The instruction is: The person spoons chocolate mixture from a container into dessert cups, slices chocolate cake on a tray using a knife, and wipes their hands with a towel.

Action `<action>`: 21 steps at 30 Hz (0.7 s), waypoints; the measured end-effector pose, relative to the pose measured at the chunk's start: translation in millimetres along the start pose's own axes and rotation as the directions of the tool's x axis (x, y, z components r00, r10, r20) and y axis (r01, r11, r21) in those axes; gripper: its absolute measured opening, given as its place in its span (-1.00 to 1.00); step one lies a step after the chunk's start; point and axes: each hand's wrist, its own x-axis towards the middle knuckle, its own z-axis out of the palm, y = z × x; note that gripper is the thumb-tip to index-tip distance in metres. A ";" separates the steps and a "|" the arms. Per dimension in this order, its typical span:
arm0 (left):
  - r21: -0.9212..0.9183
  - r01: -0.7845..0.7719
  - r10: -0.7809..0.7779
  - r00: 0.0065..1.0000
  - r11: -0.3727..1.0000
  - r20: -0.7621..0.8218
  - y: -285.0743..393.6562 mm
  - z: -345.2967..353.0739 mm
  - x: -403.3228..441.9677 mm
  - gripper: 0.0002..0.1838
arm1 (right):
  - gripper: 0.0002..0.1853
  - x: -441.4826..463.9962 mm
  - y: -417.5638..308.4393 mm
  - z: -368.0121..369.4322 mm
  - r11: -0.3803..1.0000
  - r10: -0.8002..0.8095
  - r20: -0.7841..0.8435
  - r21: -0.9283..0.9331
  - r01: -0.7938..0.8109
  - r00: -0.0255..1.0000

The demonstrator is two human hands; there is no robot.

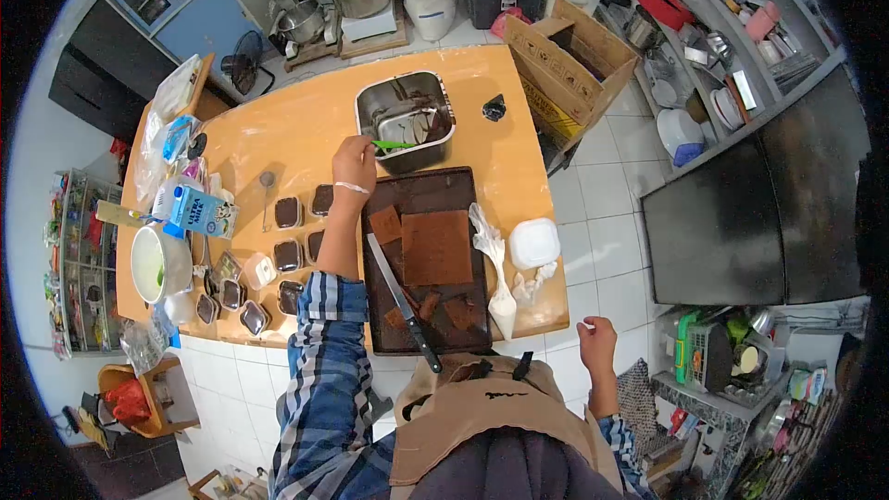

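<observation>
My left hand [355,164] is closed on the handle of a green spatula [396,144], whose end reaches into a metal tin [406,163] smeared with dark chocolate. Below the tin, a dark baking tray [426,187] holds a square brown cake slab [437,248] and several cut pieces. A long knife [396,292] lies across the tray's left side, its black handle over the near edge. Off the table at the right hangs my right hand [597,343], touching nothing, its fingers curled and apart from the thumb.
Several small chocolate-filled cups [288,213] stand left of the tray, near a milk carton [202,211] and a white bowl [159,264]. Right of it lie a piping bag [501,301] and a white lidded container [534,243]. A cardboard box [565,65] stands beyond the table's right corner.
</observation>
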 end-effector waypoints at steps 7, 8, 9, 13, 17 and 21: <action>0.038 0.428 -0.426 0.903 0.903 -0.047 -4.4 6.7 1.6 -0.85 | -0.78 0.8 -0.4 0.3 1.000 0.014 0.022 -0.003 -0.014 1.000; 0.032 0.458 -0.456 0.888 0.888 -0.069 -7.7 8.8 -1.1 -0.83 | -0.78 0.8 -0.4 0.2 1.000 0.019 0.020 0.002 -0.020 1.000; 0.026 0.489 -0.485 0.870 0.872 -0.090 -12.4 11.7 -3.9 -0.80 | -0.78 0.6 -0.2 0.0 1.000 0.026 0.019 0.007 -0.026 0.999; -0.011 0.672 -0.670 0.736 0.740 -0.099 -31.4 20.7 -8.0 -0.72 | -0.79 0.2 2.3 -0.3 1.000 0.019 0.013 -0.021 -0.019 1.000; -0.138 0.774 -0.785 0.619 0.617 -0.034 -13.5 15.1 -3.0 -0.70 | -0.79 0.6 5.4 1.3 1.000 0.016 0.021 -0.026 -0.016 1.000; -0.183 0.813 -0.827 0.562 0.552 0.001 -6.1 13.8 -0.7 -0.72 | -0.78 0.5 -1.3 0.2 0.998 0.056 0.029 -0.001 -0.056 0.998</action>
